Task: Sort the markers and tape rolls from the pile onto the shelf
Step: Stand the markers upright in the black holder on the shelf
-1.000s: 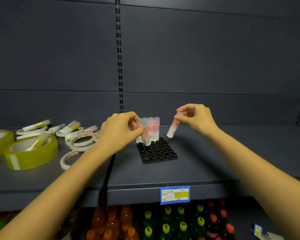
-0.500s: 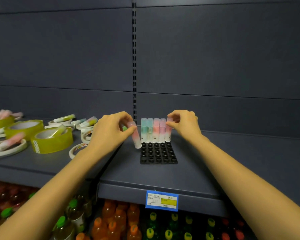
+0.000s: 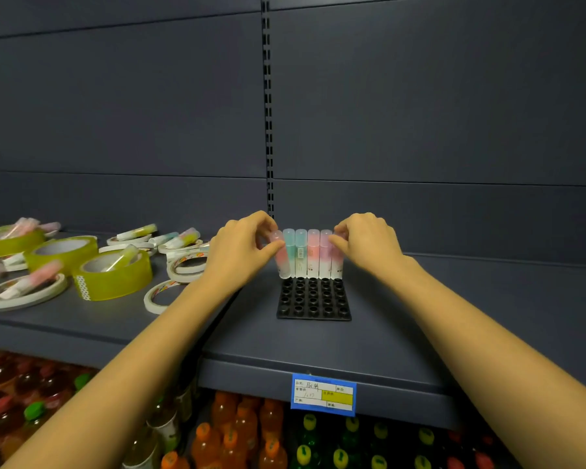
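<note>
While the left hand [image 3: 239,257] pinches the tilted pink marker [image 3: 282,264] and the right hand [image 3: 369,247] pinches the end marker [image 3: 337,267], each should go straight down from the fingers [image 3: 275,246] into the black tray [image 3: 313,301] below.

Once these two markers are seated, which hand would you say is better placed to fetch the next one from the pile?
Left. The left hand is nearest the pile of markers and tape rolls; the right hand would have to cross the tray and its standing markers.
</note>
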The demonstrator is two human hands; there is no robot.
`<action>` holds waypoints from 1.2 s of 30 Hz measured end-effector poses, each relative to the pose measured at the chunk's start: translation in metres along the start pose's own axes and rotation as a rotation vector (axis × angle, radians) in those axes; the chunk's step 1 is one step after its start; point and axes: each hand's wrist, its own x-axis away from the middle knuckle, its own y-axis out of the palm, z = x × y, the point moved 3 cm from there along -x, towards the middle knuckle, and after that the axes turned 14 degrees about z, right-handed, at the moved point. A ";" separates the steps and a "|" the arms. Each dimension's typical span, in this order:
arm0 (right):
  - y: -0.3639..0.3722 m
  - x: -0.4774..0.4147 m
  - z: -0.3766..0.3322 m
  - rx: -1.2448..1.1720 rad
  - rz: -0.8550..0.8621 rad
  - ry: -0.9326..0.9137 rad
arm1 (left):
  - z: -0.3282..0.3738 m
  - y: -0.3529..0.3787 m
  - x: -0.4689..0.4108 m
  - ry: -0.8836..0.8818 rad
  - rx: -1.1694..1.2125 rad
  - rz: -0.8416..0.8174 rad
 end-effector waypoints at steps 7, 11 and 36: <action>0.000 0.008 0.006 0.052 -0.149 -0.088 | -0.001 0.017 -0.004 0.021 -0.042 -0.053; -0.005 0.009 0.006 -0.005 -0.101 -0.114 | -0.003 0.026 -0.004 0.038 -0.067 -0.049; -0.020 0.007 -0.087 -0.232 0.006 -0.276 | -0.060 -0.042 0.001 0.043 -0.264 -0.122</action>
